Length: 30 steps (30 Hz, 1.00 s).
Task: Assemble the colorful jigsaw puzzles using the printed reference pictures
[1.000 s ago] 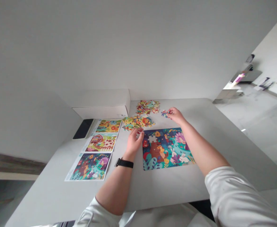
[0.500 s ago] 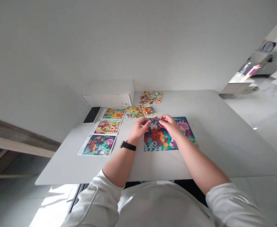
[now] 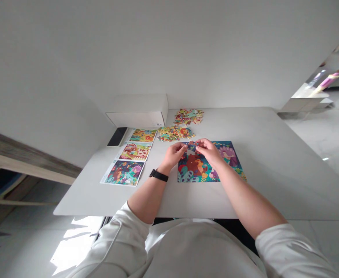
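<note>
A colourful jigsaw puzzle (image 3: 230, 160) lies nearly assembled on the white table (image 3: 273, 170), with a white gap near its upper left. Both hands meet over that gap. My right hand (image 3: 208, 150) pinches a small puzzle piece (image 3: 193, 144) at the puzzle's top edge. My left hand (image 3: 175, 153), with a black watch on the wrist, has its fingers curled by the puzzle's upper left corner, touching the same piece or the puzzle's edge; which one I cannot make out.
Two heaps of loose puzzle pieces (image 3: 175, 133) (image 3: 189, 115) lie behind the puzzle. Three picture cards (image 3: 134, 151) sit in a column on the left. A white box (image 3: 137, 110) and a black phone (image 3: 117, 136) are at the back left, by the wall.
My right hand came from the far piece heap to the puzzle's top edge with a piece. My left hand shifted right to meet it. The camera view tilted downward.
</note>
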Available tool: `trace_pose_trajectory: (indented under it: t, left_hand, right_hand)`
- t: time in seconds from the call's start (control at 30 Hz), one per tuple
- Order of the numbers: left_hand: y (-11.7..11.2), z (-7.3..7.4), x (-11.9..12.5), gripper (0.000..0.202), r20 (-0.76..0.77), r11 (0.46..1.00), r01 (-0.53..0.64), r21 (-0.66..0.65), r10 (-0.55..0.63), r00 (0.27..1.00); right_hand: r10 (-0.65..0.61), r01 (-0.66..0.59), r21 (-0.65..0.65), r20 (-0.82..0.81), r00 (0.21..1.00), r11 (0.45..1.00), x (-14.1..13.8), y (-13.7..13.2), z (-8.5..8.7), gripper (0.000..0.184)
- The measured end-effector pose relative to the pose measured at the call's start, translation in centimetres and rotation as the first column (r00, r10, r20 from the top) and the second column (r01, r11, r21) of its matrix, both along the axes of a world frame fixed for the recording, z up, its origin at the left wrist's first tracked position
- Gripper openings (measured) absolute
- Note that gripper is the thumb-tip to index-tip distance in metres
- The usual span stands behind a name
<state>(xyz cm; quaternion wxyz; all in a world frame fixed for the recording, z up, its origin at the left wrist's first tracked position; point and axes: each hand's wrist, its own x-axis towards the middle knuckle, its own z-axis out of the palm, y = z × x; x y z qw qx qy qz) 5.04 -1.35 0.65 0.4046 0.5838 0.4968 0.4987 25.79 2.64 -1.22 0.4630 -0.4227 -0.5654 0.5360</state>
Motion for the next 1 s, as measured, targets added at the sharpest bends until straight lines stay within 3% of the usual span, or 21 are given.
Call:
trace_pose_trajectory:
  t: [0.2, 0.53, 0.7, 0.83, 1.0]
  left_hand:
    - [0.5, -0.3, 0.0, 0.054, 0.028, 0.996, -0.052, 0.072, 0.05, 0.998]
    - [0.4, -0.4, 0.1, 0.05, 0.109, 1.0, 0.001, -0.016, 0.0, 0.994]
    - [0.6, -0.5, 0.1, 0.047, 0.079, 0.999, 0.005, -0.042, -0.001, 0.997]
    - [1.0, -0.8, 0.0, 0.046, 0.115, 0.998, -0.065, -0.018, 0.067, 0.991]
    - [1.6, -1.1, -0.7, 0.045, 0.176, 0.976, -0.218, -0.015, 0.217, 0.96]
  right_hand:
    - [0.008, -0.007, -0.023, 0.005, 1.0, 1.0, 0.2, -0.3, 0.8, 0.044]
    - [0.035, -0.036, 0.019, 0.048, 0.998, 0.999, 0.3, -0.5, 1.0, 0.039]
    - [-0.026, 0.01, 0.127, 0.123, 0.992, 0.992, 0.7, -0.1, 0.9, 0.04]
    - [-0.117, 0.074, 0.208, 0.203, 0.972, 0.975, 1.1, 0.2, 0.9, 0.039]
    - [-0.177, 0.136, 0.214, 0.189, 0.966, 0.967, 1.3, 0.7, 0.2, 0.039]
